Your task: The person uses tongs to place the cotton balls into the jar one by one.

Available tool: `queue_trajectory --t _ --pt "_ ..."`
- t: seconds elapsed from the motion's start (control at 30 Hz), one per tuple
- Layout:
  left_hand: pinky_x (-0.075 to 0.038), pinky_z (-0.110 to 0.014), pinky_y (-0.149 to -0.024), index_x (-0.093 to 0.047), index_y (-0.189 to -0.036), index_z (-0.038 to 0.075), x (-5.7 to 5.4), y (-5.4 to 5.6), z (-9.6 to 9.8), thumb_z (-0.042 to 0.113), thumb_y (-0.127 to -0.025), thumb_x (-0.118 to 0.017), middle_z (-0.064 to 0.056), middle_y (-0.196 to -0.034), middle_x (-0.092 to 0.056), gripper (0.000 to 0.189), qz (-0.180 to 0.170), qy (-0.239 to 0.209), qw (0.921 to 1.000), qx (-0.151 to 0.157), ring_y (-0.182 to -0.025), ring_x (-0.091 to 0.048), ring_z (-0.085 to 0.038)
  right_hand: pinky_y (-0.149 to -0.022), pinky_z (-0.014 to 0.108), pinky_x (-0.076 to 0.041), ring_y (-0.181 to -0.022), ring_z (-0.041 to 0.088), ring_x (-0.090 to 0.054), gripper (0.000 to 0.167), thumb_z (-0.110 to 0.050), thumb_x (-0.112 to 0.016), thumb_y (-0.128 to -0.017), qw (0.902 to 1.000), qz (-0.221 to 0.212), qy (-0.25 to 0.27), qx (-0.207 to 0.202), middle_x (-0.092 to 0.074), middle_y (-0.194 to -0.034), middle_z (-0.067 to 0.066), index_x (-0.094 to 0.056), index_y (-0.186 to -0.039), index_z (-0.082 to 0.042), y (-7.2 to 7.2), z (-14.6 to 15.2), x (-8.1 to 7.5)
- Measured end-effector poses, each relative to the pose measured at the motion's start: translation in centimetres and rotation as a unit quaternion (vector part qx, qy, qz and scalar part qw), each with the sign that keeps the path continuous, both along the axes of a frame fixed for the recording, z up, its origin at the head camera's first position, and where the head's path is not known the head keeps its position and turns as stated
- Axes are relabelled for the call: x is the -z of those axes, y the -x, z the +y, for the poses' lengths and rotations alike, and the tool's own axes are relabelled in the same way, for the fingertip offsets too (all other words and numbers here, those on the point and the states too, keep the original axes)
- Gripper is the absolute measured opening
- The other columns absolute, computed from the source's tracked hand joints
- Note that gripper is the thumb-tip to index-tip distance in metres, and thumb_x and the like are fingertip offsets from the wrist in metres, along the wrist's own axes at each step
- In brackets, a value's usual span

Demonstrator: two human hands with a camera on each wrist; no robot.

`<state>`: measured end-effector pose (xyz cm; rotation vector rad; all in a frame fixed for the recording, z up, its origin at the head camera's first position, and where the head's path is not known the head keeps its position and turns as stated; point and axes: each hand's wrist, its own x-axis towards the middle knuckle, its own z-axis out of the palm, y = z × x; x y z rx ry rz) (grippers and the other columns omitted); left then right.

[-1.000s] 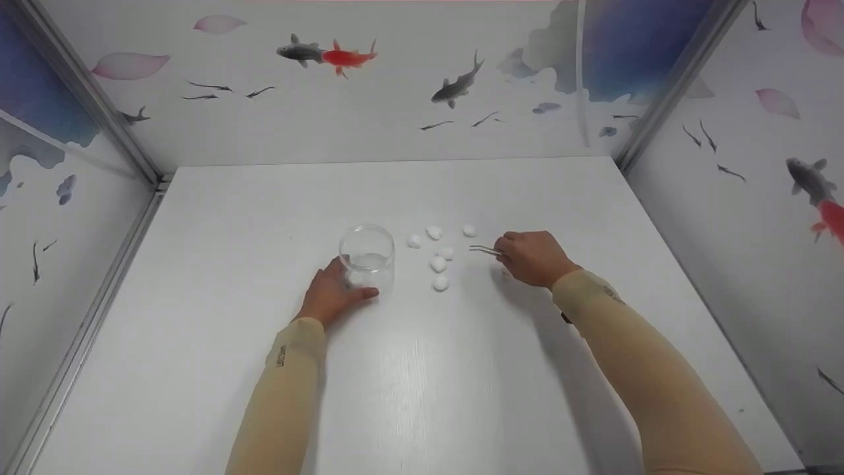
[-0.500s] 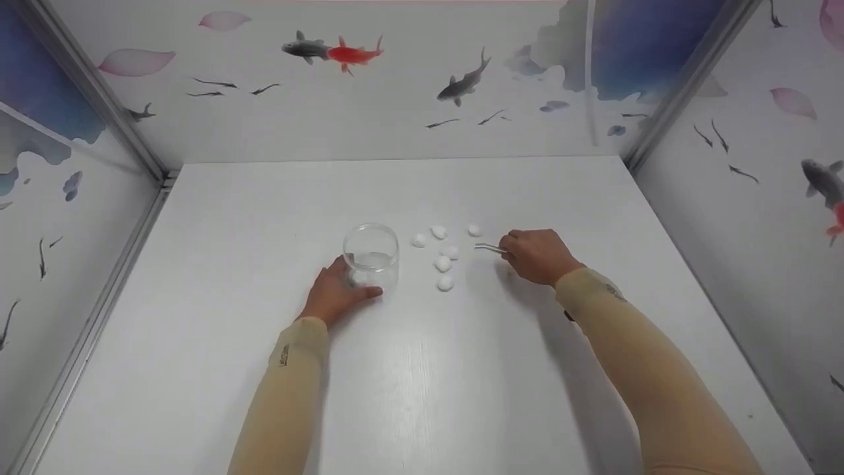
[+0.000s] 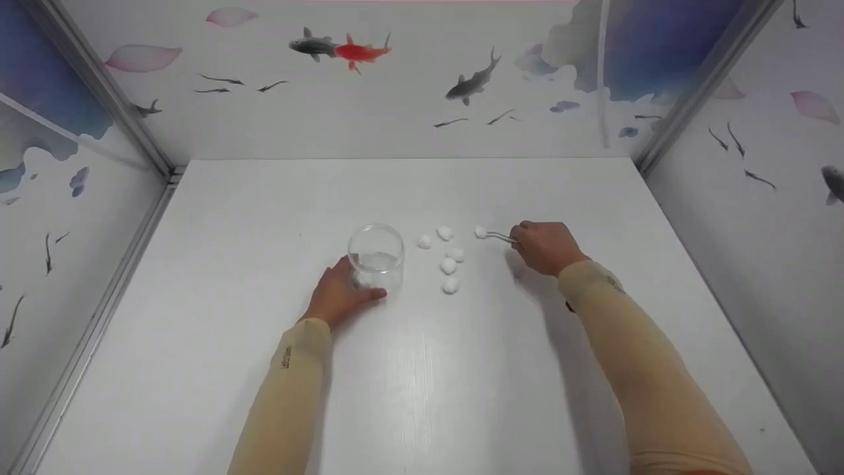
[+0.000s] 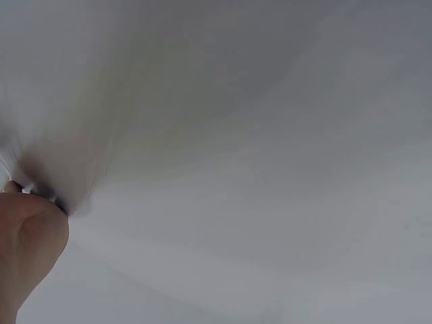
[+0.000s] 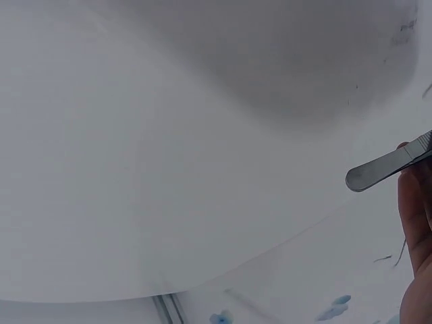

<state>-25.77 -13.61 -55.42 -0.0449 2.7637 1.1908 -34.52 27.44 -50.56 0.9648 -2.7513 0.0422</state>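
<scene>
A clear round jar (image 3: pixel 392 270) stands upright on the white table (image 3: pixel 409 389), with white cotton balls (image 3: pixel 361 279) low inside it. My left hand (image 3: pixel 337 293) holds its lower left side, thumb toward the front. In the left wrist view only part of that hand (image 4: pixel 30 246) shows, at the left edge. My right hand (image 3: pixel 546 247) pinches metal tweezers (image 3: pixel 501 237), whose tips point left and meet a single cotton ball (image 3: pixel 481 232). The tweezers' rounded rear end (image 5: pixel 374 172) sticks out of the hand in the right wrist view.
Between the jar and the tweezers lie several more loose cotton balls (image 3: pixel 448 266). A white back wall (image 3: pixel 369 125) printed with fish bounds the table, and similar panels rise at the left (image 3: pixel 112 191) and right (image 3: pixel 745 218).
The right hand has moved slightly up and away, bringing the tweezer tips from just short of the far-right cotton ball to right at it. The left hand stays on the jar.
</scene>
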Motion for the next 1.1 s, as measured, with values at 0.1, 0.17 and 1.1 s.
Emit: queue_trajectory --t 0.1,0.17,1.1 --pt "-0.008 -0.045 -0.123 -0.035 -0.154 0.013 0.1 0.0 0.0 0.056 -0.072 -0.084 -0.007 -0.154 -0.043 0.105 0.005 -0.001 1.0 0.0 -0.145 -0.029 -0.03 -0.064 0.038 -0.06 -0.071 0.023 -0.068 0.011 -0.01 -0.073 -0.091 1.0 -0.004 -0.005 0.008 -0.071 -0.087 0.01 -0.072 -0.1 -0.003 0.6 -0.3 0.2" --pt "-0.007 -0.043 -0.123 -0.035 -0.154 0.012 0.2 0.0 0.1 0.057 -0.071 -0.084 -0.007 -0.153 -0.043 0.106 0.006 0.0 1.0 0.001 -0.145 -0.029 -0.029 -0.063 0.039 -0.06 -0.07 0.023 -0.068 0.011 -0.01 -0.073 -0.091 0.9998 -0.008 -0.01 0.014 -0.071 -0.086 0.01 -0.072 -0.099 -0.003 0.9 -0.3 0.3" --pt "-0.008 -0.042 -0.123 -0.034 -0.155 0.013 0.5 0.0 -0.1 0.061 -0.071 -0.083 -0.007 -0.155 -0.041 0.108 0.001 -0.003 1.0 -0.008 -0.146 -0.028 -0.029 -0.064 0.042 -0.06 -0.07 0.027 -0.068 0.012 -0.011 -0.067 -0.095 0.999 -0.025 -0.029 0.023 -0.071 -0.085 0.012 -0.073 -0.095 -0.001 2.2 -1.9 1.6"
